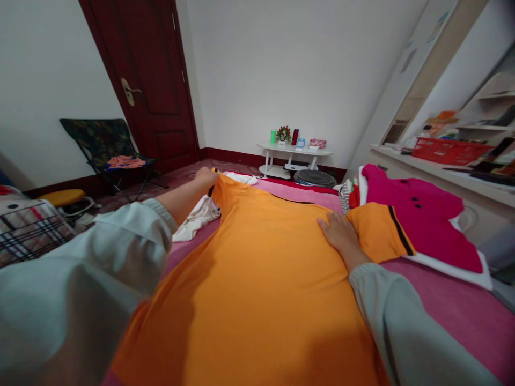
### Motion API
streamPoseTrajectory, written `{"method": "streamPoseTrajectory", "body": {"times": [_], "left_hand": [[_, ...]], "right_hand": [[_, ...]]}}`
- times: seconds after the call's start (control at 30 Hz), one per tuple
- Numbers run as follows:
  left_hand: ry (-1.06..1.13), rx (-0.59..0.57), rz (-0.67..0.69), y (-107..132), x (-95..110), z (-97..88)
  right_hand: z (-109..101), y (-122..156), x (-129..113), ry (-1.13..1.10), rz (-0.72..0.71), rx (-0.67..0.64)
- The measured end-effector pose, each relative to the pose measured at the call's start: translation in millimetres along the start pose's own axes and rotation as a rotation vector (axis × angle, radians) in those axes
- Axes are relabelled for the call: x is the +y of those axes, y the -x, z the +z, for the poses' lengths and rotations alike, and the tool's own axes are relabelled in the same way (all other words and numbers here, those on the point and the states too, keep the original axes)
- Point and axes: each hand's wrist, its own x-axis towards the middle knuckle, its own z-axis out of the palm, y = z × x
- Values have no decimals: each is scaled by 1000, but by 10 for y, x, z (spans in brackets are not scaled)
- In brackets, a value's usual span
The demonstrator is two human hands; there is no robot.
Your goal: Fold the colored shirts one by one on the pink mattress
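An orange T-shirt (265, 268) with black trim lies spread in front of me on a pink cover (446, 305). My left hand (206, 178) is closed on its left sleeve near the black cuff and holds that part up a little. Flat on the shirt near the right shoulder rests my right hand (340, 230), fingers extended. The right sleeve reaches out beyond that hand, its black-edged cuff by a magenta garment (422, 214). A white patterned cloth (199, 219) lies below my left wrist.
White cloth sits under the magenta garment. Behind stand a small white table (295, 149) and a dark round object (315, 178). At left are a folding chair (98, 139) with clothing and a yellow stool (62, 197); a red basket (450, 150) occupies the right-hand counter.
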Motion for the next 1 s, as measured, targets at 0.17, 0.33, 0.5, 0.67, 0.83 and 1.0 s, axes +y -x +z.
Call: {"method": "streamPoseTrajectory", "body": {"times": [0.17, 0.33, 0.5, 0.67, 0.83, 1.0], "left_hand": [[-210, 144, 232, -222, -62, -118], [-480, 93, 360, -207, -183, 127], [-521, 122, 391, -49, -202, 331], [-384, -27, 668, 216, 173, 537], [-297, -277, 796, 436, 501, 954], [-294, -417, 803, 366, 571, 1187]], "right_hand": [[-6, -7, 0, -11, 2, -17], [-19, 0, -13, -3, 6, -14], [-53, 20, -32, -9, -3, -11], [-65, 31, -39, 1, -11, 1], [-64, 34, -40, 2, 1, -2], [-74, 41, -54, 3, 5, -21]]}}
